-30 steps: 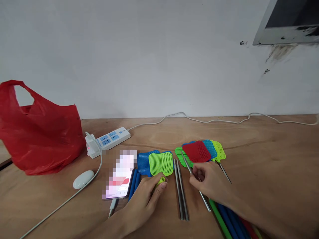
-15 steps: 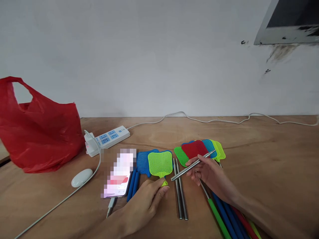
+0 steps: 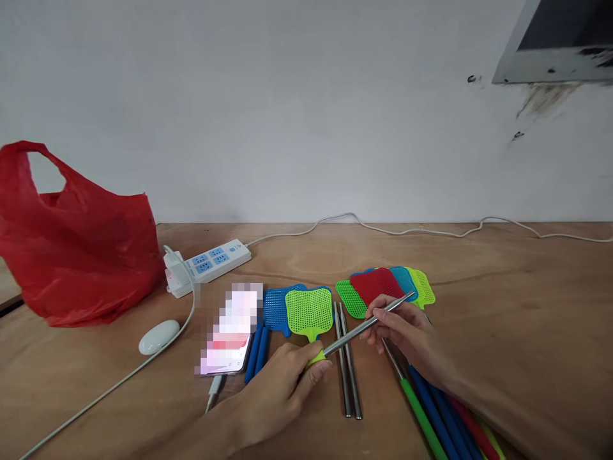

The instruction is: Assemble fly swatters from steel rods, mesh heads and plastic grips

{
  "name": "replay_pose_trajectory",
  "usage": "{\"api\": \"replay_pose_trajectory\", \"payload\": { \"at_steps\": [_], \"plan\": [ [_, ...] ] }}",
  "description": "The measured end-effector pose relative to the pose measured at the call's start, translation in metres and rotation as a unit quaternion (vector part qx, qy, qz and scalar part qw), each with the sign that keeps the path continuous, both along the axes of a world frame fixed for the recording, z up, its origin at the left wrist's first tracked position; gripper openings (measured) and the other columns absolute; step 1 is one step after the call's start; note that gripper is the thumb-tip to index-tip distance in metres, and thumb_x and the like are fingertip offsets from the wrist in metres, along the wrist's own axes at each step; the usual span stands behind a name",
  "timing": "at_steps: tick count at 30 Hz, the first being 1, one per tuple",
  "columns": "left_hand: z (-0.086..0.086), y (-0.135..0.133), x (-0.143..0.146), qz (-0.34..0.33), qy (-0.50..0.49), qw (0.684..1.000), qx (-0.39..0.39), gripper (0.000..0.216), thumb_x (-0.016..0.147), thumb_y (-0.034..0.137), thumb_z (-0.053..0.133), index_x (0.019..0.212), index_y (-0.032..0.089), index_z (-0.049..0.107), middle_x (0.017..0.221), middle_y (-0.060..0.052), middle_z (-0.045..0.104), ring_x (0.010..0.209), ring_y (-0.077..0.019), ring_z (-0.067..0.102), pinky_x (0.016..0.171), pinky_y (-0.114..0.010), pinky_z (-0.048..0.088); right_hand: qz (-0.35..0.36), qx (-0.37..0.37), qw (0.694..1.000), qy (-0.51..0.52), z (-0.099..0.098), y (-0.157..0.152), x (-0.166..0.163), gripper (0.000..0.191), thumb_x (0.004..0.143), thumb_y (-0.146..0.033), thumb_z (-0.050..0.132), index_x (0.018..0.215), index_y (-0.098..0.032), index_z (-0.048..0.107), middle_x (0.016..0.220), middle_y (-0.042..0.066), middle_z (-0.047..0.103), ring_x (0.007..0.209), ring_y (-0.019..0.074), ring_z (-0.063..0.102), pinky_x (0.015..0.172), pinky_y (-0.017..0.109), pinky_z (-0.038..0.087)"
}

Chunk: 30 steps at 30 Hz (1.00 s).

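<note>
My left hand (image 3: 287, 386) is closed on a yellow-green handle grip (image 3: 317, 358), mostly hidden by the fingers. Between finger and thumb my right hand (image 3: 400, 326) pinches a silver metal rod (image 3: 357, 331), whose lower end meets the mouth of the grip. Just beyond my left hand lies a yellow-green flyswatter head (image 3: 310, 312), partly over blue flyswatter heads (image 3: 280, 308). Two more metal rods (image 3: 348, 377) lie side by side between my hands. Under and past my right hand are flyswatters with coloured handles (image 3: 424, 418) and fanned heads, a red one (image 3: 376, 287) on top.
Two blue grips (image 3: 257, 353) lie beside a lit phone (image 3: 232, 332) on a charging cable. A white power strip (image 3: 220, 259), a white oval device (image 3: 159, 337) and a red plastic bag (image 3: 81, 243) stand to the left. A white cord (image 3: 407, 231) runs along the wall.
My right hand has brought the rod's lower end down and left onto the yellow-green grip, where a gap showed before. My left hand has barely moved.
</note>
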<state>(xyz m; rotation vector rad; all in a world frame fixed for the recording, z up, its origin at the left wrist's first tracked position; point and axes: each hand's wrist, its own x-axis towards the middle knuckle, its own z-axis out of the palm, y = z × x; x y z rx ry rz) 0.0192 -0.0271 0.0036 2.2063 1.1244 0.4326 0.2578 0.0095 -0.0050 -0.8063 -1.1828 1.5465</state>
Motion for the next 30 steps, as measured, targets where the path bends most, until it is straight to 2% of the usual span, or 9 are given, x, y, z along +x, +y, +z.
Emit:
{"api": "replay_pose_trajectory", "payload": {
  "at_steps": [6,11,14,17,19,22,25,27,30],
  "plan": [
    [0.001,0.001,0.001,-0.005,0.010,1.000,-0.006,0.036,0.106,0.041,0.028,0.083,0.022,0.048,0.083,-0.002,0.059,0.078,-0.0202,0.056,0.075,-0.032,0.042,-0.011,0.048,0.998,-0.023,-0.001,0.001,0.005,0.024,0.083,-0.039,0.075,0.085,-0.020,0.060,0.067,0.001,0.072,0.059,0.0140,0.066,0.051,0.022,0.050],
    [0.000,0.000,0.002,0.005,0.022,1.000,-0.014,0.037,0.105,0.043,0.028,0.083,0.022,0.048,0.082,-0.002,0.059,0.078,-0.0212,0.056,0.074,-0.033,0.040,-0.018,0.065,0.994,-0.086,0.008,-0.001,0.007,0.023,0.071,-0.034,0.085,0.078,-0.018,0.069,0.066,0.000,0.071,0.059,0.0122,0.065,0.052,0.020,0.049],
    [-0.002,-0.001,0.002,-0.004,0.034,0.999,-0.016,0.036,0.105,0.044,0.031,0.087,0.021,0.052,0.086,-0.003,0.062,0.083,-0.0224,0.058,0.076,-0.034,0.041,0.026,0.070,0.989,-0.131,0.009,-0.006,0.001,0.020,0.067,-0.029,0.088,0.076,-0.017,0.075,0.066,0.000,0.070,0.060,0.0108,0.062,0.054,0.020,0.048],
    [-0.001,-0.002,0.003,-0.005,0.030,0.999,-0.010,0.036,0.104,0.044,0.034,0.085,0.021,0.053,0.084,-0.002,0.062,0.081,-0.0212,0.058,0.075,-0.033,0.042,0.064,0.053,0.989,-0.126,0.006,-0.010,-0.004,0.021,0.072,-0.034,0.084,0.080,-0.017,0.076,0.070,0.003,0.073,0.062,0.0123,0.064,0.054,0.021,0.049],
    [0.001,-0.003,0.003,-0.001,0.016,1.000,-0.008,0.036,0.104,0.045,0.034,0.087,0.021,0.055,0.083,-0.002,0.062,0.078,-0.0202,0.058,0.074,-0.032,0.042,0.038,0.037,0.995,-0.087,0.004,-0.009,-0.004,0.024,0.078,-0.039,0.079,0.083,-0.017,0.073,0.072,0.004,0.074,0.062,0.0137,0.066,0.052,0.022,0.051],
    [0.002,-0.003,0.003,0.011,-0.009,1.000,0.001,0.033,0.104,0.046,0.036,0.098,0.021,0.057,0.089,-0.003,0.064,0.082,-0.0208,0.059,0.076,-0.033,0.043,-0.047,0.021,0.998,-0.019,0.002,-0.003,0.000,0.027,0.078,-0.043,0.079,0.081,-0.019,0.068,0.064,0.002,0.072,0.055,0.0128,0.064,0.047,0.020,0.049],
    [0.000,-0.002,0.003,0.020,-0.007,1.000,0.000,0.037,0.105,0.047,0.031,0.095,0.021,0.056,0.083,-0.003,0.062,0.078,-0.0206,0.058,0.074,-0.033,0.043,-0.111,0.008,0.994,0.024,0.003,0.004,0.003,0.031,0.076,-0.046,0.080,0.078,-0.018,0.066,0.059,0.001,0.069,0.052,0.0121,0.062,0.043,0.018,0.047],
    [-0.002,-0.002,0.003,0.021,0.000,1.000,-0.005,0.041,0.106,0.047,0.027,0.089,0.021,0.054,0.080,-0.002,0.061,0.075,-0.0202,0.057,0.071,-0.033,0.042,-0.113,0.007,0.993,0.034,0.002,0.005,0.003,0.032,0.078,-0.047,0.078,0.078,-0.017,0.068,0.059,0.002,0.069,0.053,0.0125,0.063,0.043,0.018,0.047],
    [-0.004,-0.004,0.003,0.017,0.008,1.000,-0.011,0.040,0.106,0.046,0.025,0.090,0.022,0.052,0.082,-0.003,0.061,0.076,-0.0212,0.057,0.071,-0.034,0.042,-0.087,0.032,0.995,0.031,0.001,0.004,0.004,0.028,0.082,-0.044,0.076,0.082,-0.017,0.071,0.063,0.004,0.071,0.055,0.0128,0.063,0.044,0.019,0.049]
  ]
}}
